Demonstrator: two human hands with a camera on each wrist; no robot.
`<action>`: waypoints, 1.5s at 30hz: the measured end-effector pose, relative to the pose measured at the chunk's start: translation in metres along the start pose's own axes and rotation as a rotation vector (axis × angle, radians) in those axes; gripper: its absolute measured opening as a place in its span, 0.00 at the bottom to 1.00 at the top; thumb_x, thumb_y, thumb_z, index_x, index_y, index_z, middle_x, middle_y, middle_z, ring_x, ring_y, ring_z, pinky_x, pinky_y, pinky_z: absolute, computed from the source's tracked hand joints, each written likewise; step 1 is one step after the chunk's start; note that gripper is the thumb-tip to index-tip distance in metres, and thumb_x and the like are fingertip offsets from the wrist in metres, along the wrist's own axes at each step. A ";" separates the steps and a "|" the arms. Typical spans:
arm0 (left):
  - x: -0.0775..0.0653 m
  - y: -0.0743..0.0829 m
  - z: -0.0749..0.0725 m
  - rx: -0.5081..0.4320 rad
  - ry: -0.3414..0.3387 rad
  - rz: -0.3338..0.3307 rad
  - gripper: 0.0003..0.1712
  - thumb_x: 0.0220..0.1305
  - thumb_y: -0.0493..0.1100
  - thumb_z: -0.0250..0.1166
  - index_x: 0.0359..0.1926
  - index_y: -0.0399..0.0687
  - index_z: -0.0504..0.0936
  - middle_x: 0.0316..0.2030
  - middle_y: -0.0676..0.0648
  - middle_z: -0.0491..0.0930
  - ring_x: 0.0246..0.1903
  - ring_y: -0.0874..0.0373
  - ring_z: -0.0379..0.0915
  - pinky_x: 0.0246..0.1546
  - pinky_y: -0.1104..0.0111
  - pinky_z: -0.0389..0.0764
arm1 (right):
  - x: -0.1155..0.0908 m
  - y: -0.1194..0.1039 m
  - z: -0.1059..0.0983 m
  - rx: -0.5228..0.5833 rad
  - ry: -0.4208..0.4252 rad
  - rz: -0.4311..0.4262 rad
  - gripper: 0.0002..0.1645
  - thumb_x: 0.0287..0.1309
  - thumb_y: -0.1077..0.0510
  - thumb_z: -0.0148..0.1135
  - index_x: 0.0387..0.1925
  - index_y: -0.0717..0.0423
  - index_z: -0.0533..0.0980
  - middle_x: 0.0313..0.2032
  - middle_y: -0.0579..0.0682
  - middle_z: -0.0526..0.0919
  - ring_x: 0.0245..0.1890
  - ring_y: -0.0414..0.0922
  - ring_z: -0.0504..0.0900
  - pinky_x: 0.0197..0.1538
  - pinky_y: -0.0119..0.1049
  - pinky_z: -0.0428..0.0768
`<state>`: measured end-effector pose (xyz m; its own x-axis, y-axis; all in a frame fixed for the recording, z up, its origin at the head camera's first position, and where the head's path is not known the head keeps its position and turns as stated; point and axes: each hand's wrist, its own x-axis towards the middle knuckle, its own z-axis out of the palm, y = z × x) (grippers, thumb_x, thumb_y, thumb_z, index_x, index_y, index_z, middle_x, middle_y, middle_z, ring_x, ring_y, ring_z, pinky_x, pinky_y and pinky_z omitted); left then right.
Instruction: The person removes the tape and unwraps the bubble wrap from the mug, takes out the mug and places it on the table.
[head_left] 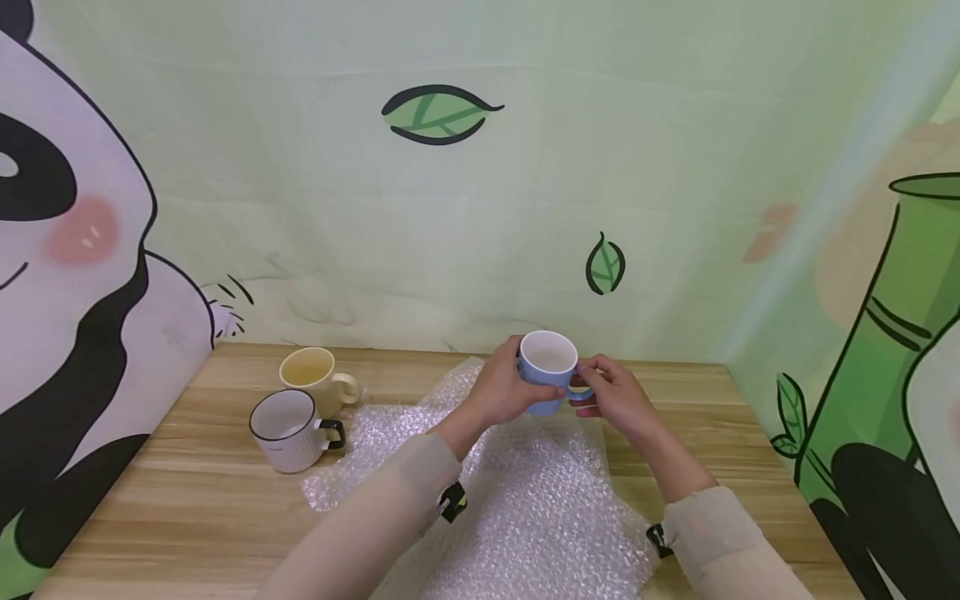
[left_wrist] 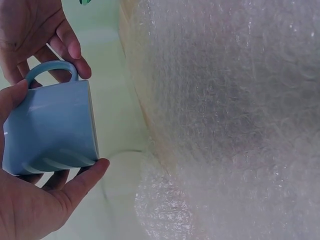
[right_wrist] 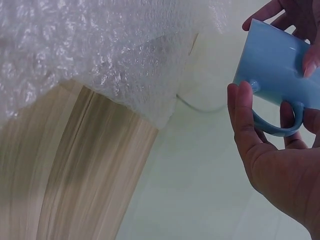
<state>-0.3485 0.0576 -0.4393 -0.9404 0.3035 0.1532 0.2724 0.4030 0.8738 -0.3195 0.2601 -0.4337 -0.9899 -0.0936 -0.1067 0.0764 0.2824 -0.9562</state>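
A light blue mug (head_left: 546, 385) with a white inside is held up over bubble wrap (head_left: 525, 492). My left hand (head_left: 504, 382) grips its body from the left, thumb across the front. On the other side my right hand (head_left: 613, 398) has its fingers curled at the handle (right_wrist: 280, 131), with a fingertip showing through the loop in the right wrist view. The left wrist view has the mug (left_wrist: 55, 130) lying sideways in the picture, the left fingers wrapped beneath it.
At the left of the wooden table (head_left: 165, 500) stand a yellow mug (head_left: 318, 398) and a white mug (head_left: 281, 433) with a black rim and handle. They sit beside the wrap's left edge. Behind the table hangs a green backdrop (head_left: 300, 208) printed with leaves and pandas.
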 end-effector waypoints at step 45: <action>0.027 0.000 0.009 0.046 0.007 -0.012 0.52 0.50 0.49 0.82 0.72 0.40 0.66 0.63 0.38 0.78 0.62 0.44 0.76 0.65 0.52 0.77 | 0.019 0.000 -0.010 -0.014 0.074 0.015 0.21 0.81 0.49 0.47 0.55 0.65 0.71 0.59 0.71 0.78 0.45 0.52 0.89 0.52 0.46 0.89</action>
<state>-0.3723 0.0734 -0.4391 -0.9451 0.2924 0.1458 0.2695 0.4456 0.8537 -0.3400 0.2682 -0.4326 -0.9948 -0.0186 -0.1003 0.0903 0.2970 -0.9506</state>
